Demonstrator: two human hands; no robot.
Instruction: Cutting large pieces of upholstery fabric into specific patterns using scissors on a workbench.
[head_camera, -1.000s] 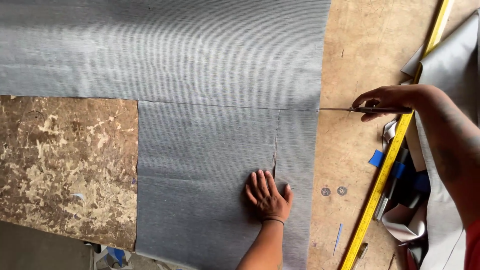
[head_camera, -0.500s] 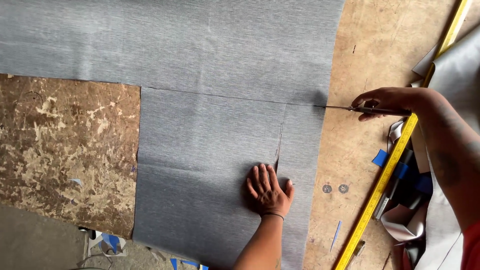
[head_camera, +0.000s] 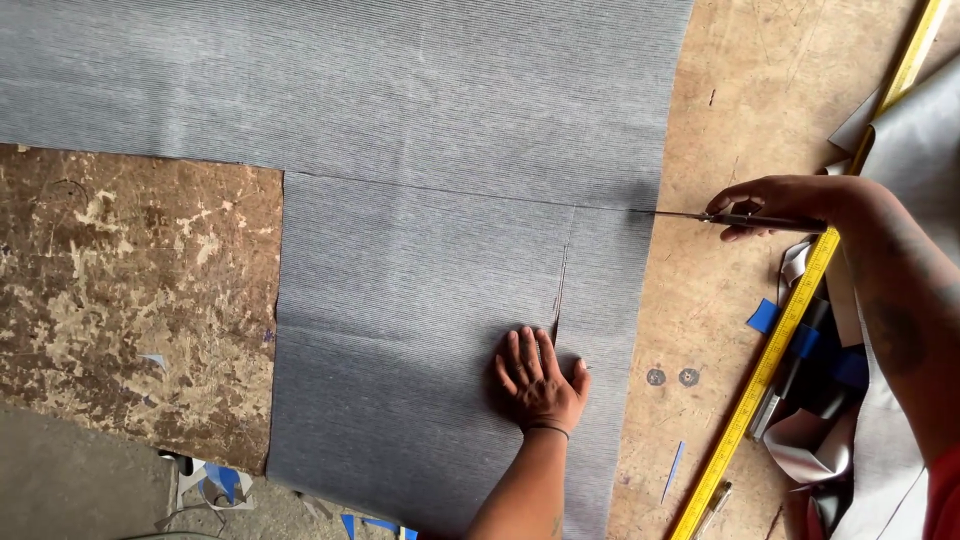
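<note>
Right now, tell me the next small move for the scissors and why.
Probably push the scissors leftward: their tips sit at the grey fabric edge, in line with the seam running left, while the left hand lies flat on the sheet and the right hand grips them.

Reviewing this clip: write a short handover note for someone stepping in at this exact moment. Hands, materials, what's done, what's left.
Left hand: flat, palm down on the grey ribbed sheet, beside a short slit.
Right hand: grips scissors, blades pointing at the sheet's right edge.
Sheet lies on the plywood table; yellow tape measure runs diagonally at right, offcuts beyond it.
Done: a marked line crosses the sheet towards the blade tip; a corner is already cut out at left.
Left: the cut along that line looks barely started.
</note>
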